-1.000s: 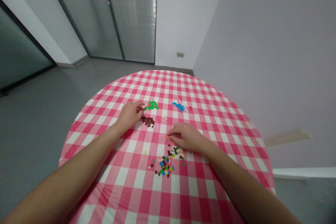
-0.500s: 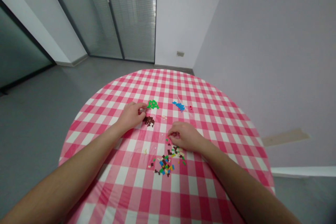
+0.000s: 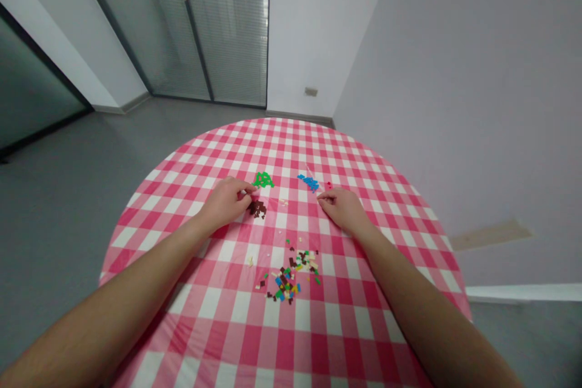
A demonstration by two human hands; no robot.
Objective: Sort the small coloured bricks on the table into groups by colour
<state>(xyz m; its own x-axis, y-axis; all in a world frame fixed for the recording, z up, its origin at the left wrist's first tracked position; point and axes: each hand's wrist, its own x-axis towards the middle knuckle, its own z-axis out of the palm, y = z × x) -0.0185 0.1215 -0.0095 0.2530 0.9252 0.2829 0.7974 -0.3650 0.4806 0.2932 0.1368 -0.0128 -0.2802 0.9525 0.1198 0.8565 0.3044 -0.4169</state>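
Observation:
A round table (image 3: pixel 218 315) under a pink-and-white checked cloth carries tiny bricks sorted by colour. My left hand (image 3: pixel 226 202) rests with fingers pinched beside the brown pile (image 3: pixel 257 208), just below the green pile (image 3: pixel 263 180). My right hand (image 3: pixel 342 208) lies farther right, fingertips pinched together close to the small red bricks (image 3: pixel 328 185) and the blue pile (image 3: pixel 310 182). What either pinch holds is too small to make out. A mixed heap of coloured bricks (image 3: pixel 291 276) lies nearer to me, between my forearms.
A few pale bricks (image 3: pixel 283 201) lie between the green and blue piles, and one pale piece (image 3: pixel 250 261) sits left of the mixed heap. Grey floor surrounds the table; a plain wall stands at the right and glass doors with blinds at the back left.
My right hand has left the mixed heap and moved up and right to the red bricks near the blue pile. My left hand has shifted slightly from the green pile toward the brown one.

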